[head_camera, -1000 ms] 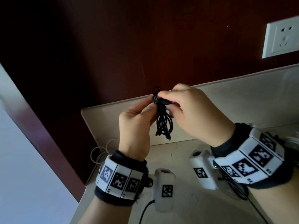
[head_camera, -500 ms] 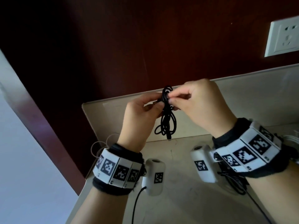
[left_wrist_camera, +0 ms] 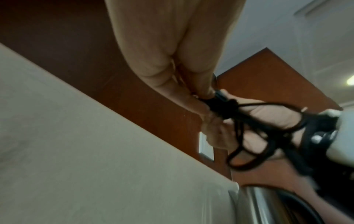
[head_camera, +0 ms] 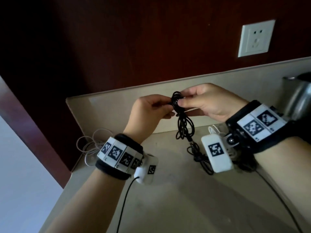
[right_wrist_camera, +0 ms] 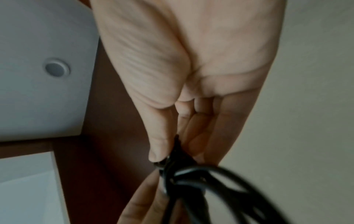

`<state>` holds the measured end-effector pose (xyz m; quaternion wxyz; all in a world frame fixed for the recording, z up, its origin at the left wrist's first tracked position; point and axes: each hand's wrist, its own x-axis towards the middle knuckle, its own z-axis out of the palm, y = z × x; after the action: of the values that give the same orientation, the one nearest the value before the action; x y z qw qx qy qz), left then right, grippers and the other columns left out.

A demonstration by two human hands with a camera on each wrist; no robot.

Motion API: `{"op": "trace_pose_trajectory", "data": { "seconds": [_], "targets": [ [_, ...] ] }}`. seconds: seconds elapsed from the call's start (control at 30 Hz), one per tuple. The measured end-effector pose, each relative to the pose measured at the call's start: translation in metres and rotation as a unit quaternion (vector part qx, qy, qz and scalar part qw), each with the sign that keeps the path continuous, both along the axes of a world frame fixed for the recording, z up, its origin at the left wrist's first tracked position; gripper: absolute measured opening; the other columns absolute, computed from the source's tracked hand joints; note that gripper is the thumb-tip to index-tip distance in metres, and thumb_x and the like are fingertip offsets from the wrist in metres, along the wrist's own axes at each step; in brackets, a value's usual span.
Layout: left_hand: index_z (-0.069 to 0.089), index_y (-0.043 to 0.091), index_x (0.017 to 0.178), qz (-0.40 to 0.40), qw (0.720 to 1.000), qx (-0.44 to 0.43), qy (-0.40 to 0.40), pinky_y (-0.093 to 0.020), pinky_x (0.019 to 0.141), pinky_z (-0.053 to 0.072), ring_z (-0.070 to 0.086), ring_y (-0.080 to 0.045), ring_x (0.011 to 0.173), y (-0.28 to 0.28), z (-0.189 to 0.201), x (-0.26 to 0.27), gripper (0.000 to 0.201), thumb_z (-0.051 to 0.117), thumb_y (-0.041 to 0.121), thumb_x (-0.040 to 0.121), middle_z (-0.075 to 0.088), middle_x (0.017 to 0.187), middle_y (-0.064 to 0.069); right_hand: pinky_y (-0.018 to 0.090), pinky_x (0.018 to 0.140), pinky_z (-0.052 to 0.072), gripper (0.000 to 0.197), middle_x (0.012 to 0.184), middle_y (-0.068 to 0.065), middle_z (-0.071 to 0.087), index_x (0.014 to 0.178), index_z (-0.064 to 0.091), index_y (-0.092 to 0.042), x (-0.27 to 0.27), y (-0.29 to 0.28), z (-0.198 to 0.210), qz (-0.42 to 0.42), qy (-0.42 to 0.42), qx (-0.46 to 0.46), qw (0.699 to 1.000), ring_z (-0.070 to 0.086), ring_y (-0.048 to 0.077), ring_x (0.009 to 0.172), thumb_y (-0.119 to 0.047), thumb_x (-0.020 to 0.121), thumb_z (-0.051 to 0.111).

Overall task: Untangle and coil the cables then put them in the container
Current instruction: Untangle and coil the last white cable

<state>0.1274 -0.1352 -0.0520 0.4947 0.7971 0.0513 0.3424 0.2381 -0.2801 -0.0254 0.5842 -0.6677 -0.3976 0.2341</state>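
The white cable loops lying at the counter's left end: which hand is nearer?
Left. The left hand is above and right of the white cable loops; the right hand is further right.

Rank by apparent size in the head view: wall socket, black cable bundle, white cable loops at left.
1. White square wall socket, biggest.
2. Thin white cable loops and held black cable bundle: similar spread, unranked; the bundle hangs nearer the camera.
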Motion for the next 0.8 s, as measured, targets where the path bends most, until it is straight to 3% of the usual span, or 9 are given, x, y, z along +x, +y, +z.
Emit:
{"op": "trace_pose_trajectory", "data": {
  "seconds": [0.1,0.23,0.37,0.5,0.67,0.8],
  "targets": [
    [0.074,0.009,0.090,-0.033,0.998,0.038,0.033,-0.022,0.071,0.058,0.072,-0.012,0.072,-0.021,-0.001,0.011,0.017,0.069,-0.006,0.085,0.074,0.081,-0.004,0.032,0.080,0.059,0.018,0.097,0.007,0.074,0.099,0.067,-0.014,0.011,-0.029,-0.010,-0.014,0.024,-0.006,1.000,0.072,0.019,0.088,-0.007,0.083,0.072],
    [0.072,0.008,0.089,-0.060,0.994,0.025,0.087,-0.027,0.074,0.060,0.074,-0.023,0.076,-0.053,-0.009,0.026,0.015,0.067,-0.006,0.086,0.074,0.084,-0.014,0.028,0.068,0.058,0.010,0.085,0.006,0.075,0.093,0.069,-0.013,0.019,-0.059,-0.026,-0.075,0.000,-0.023,0.997,0.073,0.019,0.078,-0.009,0.085,0.074],
    [0.068,0.005,0.088,-0.064,0.990,-0.019,0.123,-0.025,0.066,0.060,0.072,-0.014,0.065,-0.073,-0.023,0.037,0.010,0.066,-0.005,0.088,0.071,0.080,-0.006,0.044,0.081,0.060,0.007,0.090,0.009,0.077,0.090,0.075,-0.016,0.028,-0.079,-0.038,-0.118,-0.048,-0.062,0.990,0.074,0.028,0.087,-0.020,0.084,0.078],
    [0.067,0.010,0.089,-0.027,0.988,-0.006,0.155,-0.028,0.064,0.060,0.071,-0.012,0.064,-0.079,-0.033,0.040,0.011,0.065,0.000,0.091,0.070,0.082,-0.002,0.041,0.075,0.062,0.003,0.064,-0.001,0.072,0.085,0.077,-0.018,0.026,-0.077,-0.043,-0.150,-0.109,-0.105,0.977,0.070,0.019,0.066,-0.021,0.084,0.078],
    [0.066,0.001,0.106,0.037,0.985,-0.010,0.170,-0.039,0.070,0.060,0.071,-0.022,0.075,-0.065,-0.036,0.029,0.014,0.061,0.001,0.092,0.065,0.096,-0.006,0.041,0.073,0.063,0.022,0.071,0.006,0.075,0.099,0.070,-0.008,0.021,-0.055,-0.039,-0.177,-0.171,-0.213,0.946,0.075,0.022,0.067,-0.024,0.086,0.076],
    [0.066,0.005,0.103,0.066,0.979,0.000,0.192,-0.031,0.063,0.058,0.070,-0.018,0.070,-0.042,-0.036,0.015,0.011,0.060,0.004,0.093,0.065,0.089,-0.002,0.039,0.074,0.063,0.017,0.076,0.006,0.076,0.102,0.071,-0.008,0.009,-0.033,-0.035,-0.141,-0.209,-0.236,0.939,0.075,0.021,0.073,-0.020,0.089,0.070]
  ]
}}
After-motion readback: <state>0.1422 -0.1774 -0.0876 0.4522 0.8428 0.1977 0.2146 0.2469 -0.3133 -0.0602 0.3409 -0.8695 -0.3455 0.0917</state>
